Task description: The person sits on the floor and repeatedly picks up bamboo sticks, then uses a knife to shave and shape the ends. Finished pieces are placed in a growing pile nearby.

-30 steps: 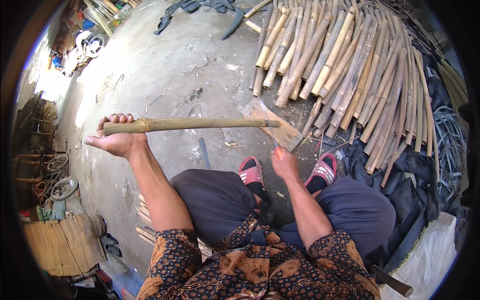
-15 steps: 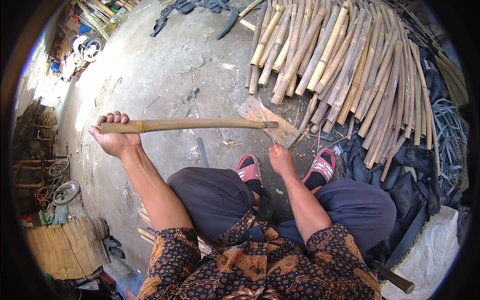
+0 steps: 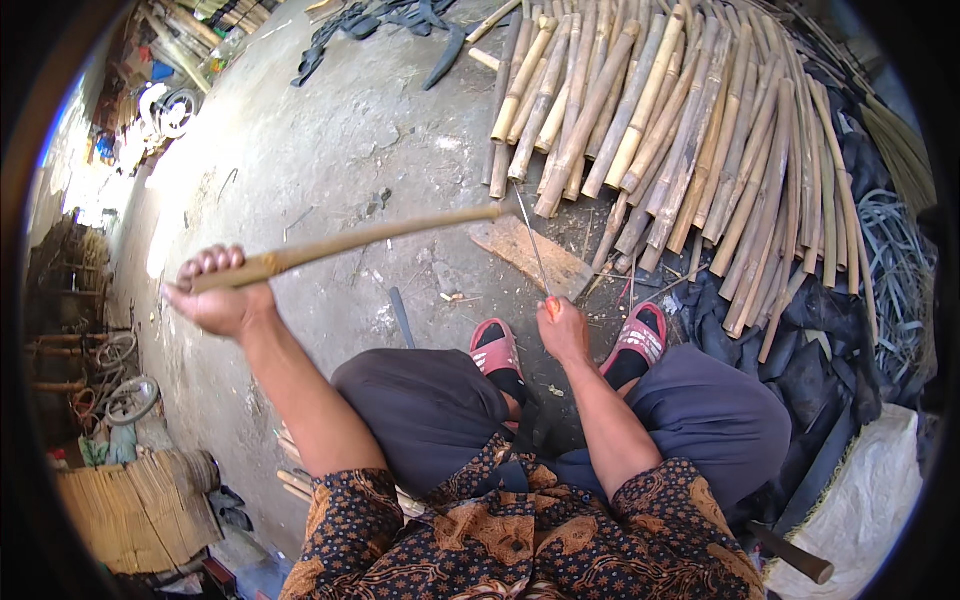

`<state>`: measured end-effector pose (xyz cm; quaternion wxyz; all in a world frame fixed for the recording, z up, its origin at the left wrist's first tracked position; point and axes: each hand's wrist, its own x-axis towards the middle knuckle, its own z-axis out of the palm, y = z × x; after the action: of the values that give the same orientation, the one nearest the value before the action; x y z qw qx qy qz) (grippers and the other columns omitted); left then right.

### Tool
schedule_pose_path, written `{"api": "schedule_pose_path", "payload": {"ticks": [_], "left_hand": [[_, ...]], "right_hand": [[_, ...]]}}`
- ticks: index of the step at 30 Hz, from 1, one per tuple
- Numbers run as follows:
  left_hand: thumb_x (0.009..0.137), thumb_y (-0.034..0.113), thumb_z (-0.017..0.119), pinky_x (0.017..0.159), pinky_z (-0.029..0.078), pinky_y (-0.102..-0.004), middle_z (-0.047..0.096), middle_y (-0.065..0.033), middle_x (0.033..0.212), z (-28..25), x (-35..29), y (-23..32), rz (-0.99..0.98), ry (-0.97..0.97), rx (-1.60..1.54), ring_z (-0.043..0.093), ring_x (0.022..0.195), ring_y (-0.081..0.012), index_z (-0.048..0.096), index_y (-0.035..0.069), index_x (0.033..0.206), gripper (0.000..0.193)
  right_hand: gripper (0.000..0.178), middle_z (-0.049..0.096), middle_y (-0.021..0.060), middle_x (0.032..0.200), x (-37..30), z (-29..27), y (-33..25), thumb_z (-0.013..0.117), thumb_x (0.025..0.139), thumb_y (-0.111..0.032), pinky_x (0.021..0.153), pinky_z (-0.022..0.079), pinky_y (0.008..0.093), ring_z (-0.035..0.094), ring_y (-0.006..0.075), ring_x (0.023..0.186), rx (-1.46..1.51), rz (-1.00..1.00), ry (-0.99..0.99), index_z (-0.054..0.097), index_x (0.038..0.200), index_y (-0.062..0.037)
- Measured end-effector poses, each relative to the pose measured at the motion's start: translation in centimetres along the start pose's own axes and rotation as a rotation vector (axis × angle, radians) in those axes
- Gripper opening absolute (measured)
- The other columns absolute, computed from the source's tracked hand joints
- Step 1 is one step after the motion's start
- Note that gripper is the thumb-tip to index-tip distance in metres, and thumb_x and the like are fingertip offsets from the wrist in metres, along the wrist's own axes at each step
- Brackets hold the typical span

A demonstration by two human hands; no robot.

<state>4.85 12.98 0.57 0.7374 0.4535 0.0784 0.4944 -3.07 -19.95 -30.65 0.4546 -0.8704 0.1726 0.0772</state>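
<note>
My left hand (image 3: 218, 290) is closed around the near end of a bamboo pole (image 3: 370, 234), out to the left. The pole slants up to the right, and its far end is over the corner of a wooden board (image 3: 530, 252) on the floor. My right hand (image 3: 566, 332) grips the orange handle of a long, thin metal tool (image 3: 536, 240), in front of my feet. Its shaft points forward across the board, apart from the pole. Whether that shaft is a narrow blade or a rod I cannot tell.
A large stack of bamboo poles (image 3: 690, 130) fills the far right, beside dark sheeting (image 3: 800, 350) and blue-grey strips (image 3: 890, 270). A dark flat bar (image 3: 402, 318) lies left of my feet. A dark-handled tool (image 3: 800, 556) rests at lower right, by a white sack (image 3: 860, 510).
The bamboo pole's far end has swung up and left, off the metal tool, while my left hand dropped slightly. The tool is more fully in view; my right hand has barely moved.
</note>
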Motion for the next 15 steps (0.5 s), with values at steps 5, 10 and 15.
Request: {"api": "schedule_pose_path", "payload": {"ticks": [5,10,15], "left_hand": [[0.110,0.056,0.022,0.080,0.053,-0.0429,0.053,-0.0083,0.074,2.0,-3.1,-4.4,-0.227,-0.118,0.215,0.057,0.072,-0.0255,0.051,0.007,0.088,0.061],[0.109,0.055,0.038,0.088,0.043,-0.0346,0.051,-0.0047,0.086,2.6,-6.7,-4.3,-0.048,-0.238,0.254,0.051,0.086,-0.0175,0.051,0.008,0.087,0.053],[0.110,0.056,0.033,0.082,0.035,-0.0300,0.044,-0.0015,0.085,3.9,-12.2,-3.1,0.018,-0.291,0.392,0.041,0.084,-0.0130,0.050,0.008,0.085,0.056]], "right_hand": [[0.034,0.067,0.0285,0.080,-1.0,-1.7,-6.9,0.065,0.093,-0.035,0.069,0.051,0.0534,0.067,0.0496,0.082,0.079,-0.199,0.038,0.064,0.093,-0.0005],[0.027,0.067,0.0260,0.076,-5.7,-4.9,-16.3,0.068,0.093,-0.027,0.064,0.053,0.0498,0.068,0.0474,0.076,0.270,-0.419,-0.016,0.062,0.094,-0.0015],[0.024,0.065,0.0232,0.068,-9.1,-5.6,-20.2,0.071,0.093,-0.023,0.059,0.054,0.0454,0.070,0.0433,0.068,0.400,-0.756,-0.050,0.061,0.093,-0.0023]]}}
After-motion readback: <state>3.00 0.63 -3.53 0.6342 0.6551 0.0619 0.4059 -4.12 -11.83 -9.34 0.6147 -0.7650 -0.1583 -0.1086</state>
